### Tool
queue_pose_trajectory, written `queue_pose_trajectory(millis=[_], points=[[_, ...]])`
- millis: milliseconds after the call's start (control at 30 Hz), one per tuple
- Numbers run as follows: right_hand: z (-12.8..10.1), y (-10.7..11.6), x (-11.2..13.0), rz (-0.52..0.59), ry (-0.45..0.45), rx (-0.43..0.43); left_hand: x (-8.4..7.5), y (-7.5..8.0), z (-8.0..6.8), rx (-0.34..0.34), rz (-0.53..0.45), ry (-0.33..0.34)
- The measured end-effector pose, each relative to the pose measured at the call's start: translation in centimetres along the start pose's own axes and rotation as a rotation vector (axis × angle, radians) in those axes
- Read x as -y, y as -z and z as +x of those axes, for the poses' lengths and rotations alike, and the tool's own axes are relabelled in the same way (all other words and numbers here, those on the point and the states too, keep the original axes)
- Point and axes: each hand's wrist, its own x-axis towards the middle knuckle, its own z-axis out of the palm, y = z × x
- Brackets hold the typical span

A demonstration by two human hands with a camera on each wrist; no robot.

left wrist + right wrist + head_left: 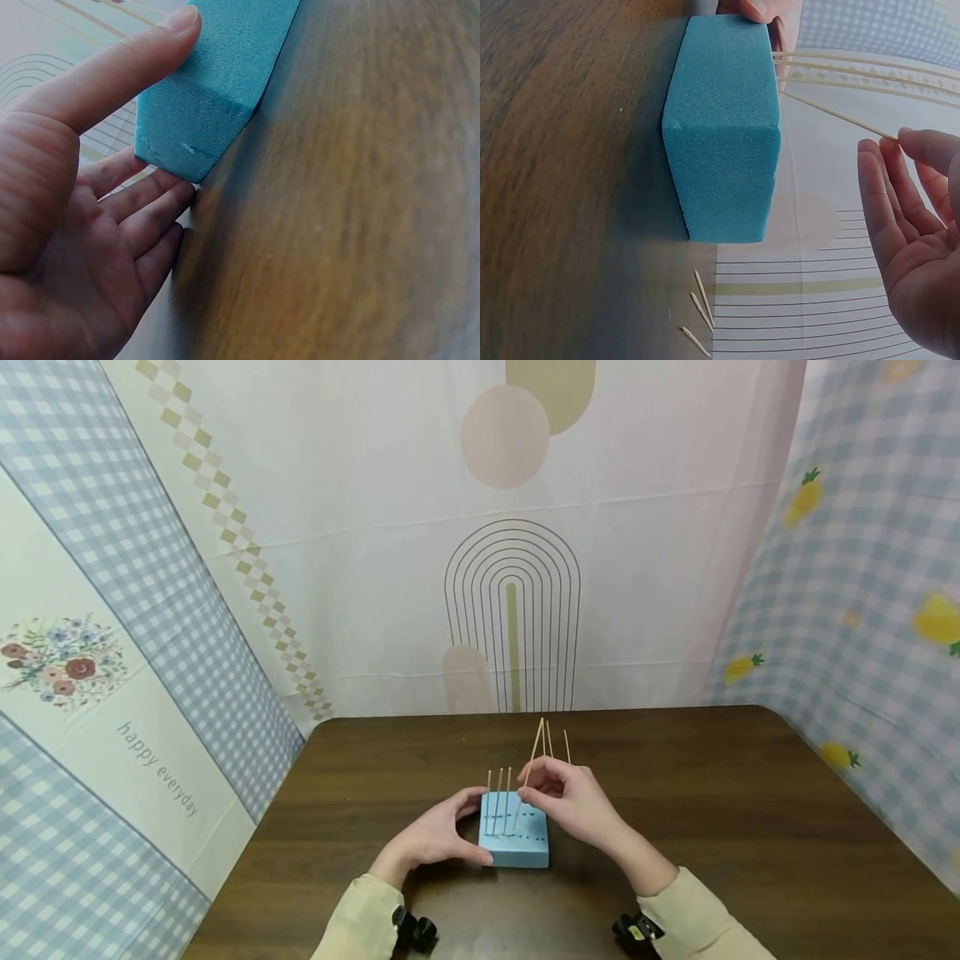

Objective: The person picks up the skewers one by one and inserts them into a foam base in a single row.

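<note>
Both hands low, fingers curled inward.

The left wall cloth bears the words "happy everyday" beneath a flower print.
</note>
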Motion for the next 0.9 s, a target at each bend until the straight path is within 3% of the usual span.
queue_pose_trajectory(millis=[267,567,900], points=[[0.0,-0.1,0.3,-0.072,0.049,0.009,0.0,0.0,-0.1,-0.006,0.004,0.008],[0.0,-0.3,-0.1,-0.085,0.117,0.076,0.2,0.0,-0.1,-0.005,0.000,0.009],[-0.2,-0.3,-0.9,-0.060,0.059,0.189,0.2,0.0,0.0,-0.001,-0.006,0.005]])
